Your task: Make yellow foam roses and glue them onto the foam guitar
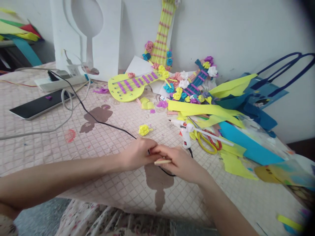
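My left hand and my right hand meet near the table's front edge, both with fingers closed. A thin pale stick is held in my right hand. What my left fingers pinch is hidden between the hands. The black cord runs beneath both hands. Just beyond my left hand lies a crumpled yellow paper flower. A white glue gun rests on the table behind my right hand, with red and yellow scissors to its right.
Paper-covered guitar shapes with flowers stand and lie at the back. Yellow and blue paper strips spread over the right side. A dark phone-like slab, a power strip and cables are at the left.
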Tool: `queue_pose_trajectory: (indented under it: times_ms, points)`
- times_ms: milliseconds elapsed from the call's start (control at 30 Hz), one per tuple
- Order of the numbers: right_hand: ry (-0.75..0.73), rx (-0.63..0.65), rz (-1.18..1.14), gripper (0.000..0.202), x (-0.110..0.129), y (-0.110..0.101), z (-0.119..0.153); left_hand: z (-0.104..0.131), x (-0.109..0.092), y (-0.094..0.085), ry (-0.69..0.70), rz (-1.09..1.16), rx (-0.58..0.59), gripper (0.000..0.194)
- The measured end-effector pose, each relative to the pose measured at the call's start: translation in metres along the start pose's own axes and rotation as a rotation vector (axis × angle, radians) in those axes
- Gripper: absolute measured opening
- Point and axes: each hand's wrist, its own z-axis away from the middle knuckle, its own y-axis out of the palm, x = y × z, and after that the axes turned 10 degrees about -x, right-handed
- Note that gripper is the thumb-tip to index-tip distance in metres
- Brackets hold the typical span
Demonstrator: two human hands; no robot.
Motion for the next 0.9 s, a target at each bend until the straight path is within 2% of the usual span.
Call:
queue_pose_trajectory:
  times_ms: [167, 267, 367, 467, 533, 667, 767, 800, 900]
  points:
    - [-0.012, 0.056, 0.009, 0.030, 0.001, 0.000, 0.001, -0.001, 0.007, -0.004, -0.014, -0.024, 0.077, 0.025]
    - [0.022, 0.032, -0.072, 0.037, -0.002, -0.003, 0.003, -0.007, 0.010, -0.014, 0.046, -0.025, 0.074, 0.023]
    - [0.050, -0.126, -0.092, 0.038, -0.006, -0.006, 0.004, -0.014, 0.012, -0.028, 0.054, -0.024, -0.009, 0.023]
    - [0.045, -0.313, -0.024, 0.023, -0.013, -0.007, 0.002, -0.022, 0.016, -0.043, -0.040, -0.077, -0.110, 0.025]
    - [0.045, -0.362, 0.024, 0.014, -0.016, -0.006, 0.000, -0.026, 0.020, -0.052, -0.101, -0.127, -0.197, 0.032]
    - [0.062, -0.353, 0.100, 0.010, -0.020, 0.000, -0.003, -0.032, 0.034, -0.063, -0.192, -0.213, -0.290, 0.038]
    - [0.075, -0.326, 0.154, 0.011, -0.020, 0.003, -0.004, -0.035, 0.047, -0.066, -0.210, -0.244, -0.326, 0.024]
    - [0.076, -0.316, 0.172, 0.011, -0.020, 0.004, -0.004, -0.035, 0.051, -0.067, -0.200, -0.253, -0.328, 0.018]
    - [0.062, -0.291, 0.208, 0.010, -0.020, 0.008, -0.004, -0.035, 0.062, -0.063, -0.140, -0.302, -0.233, 0.035]
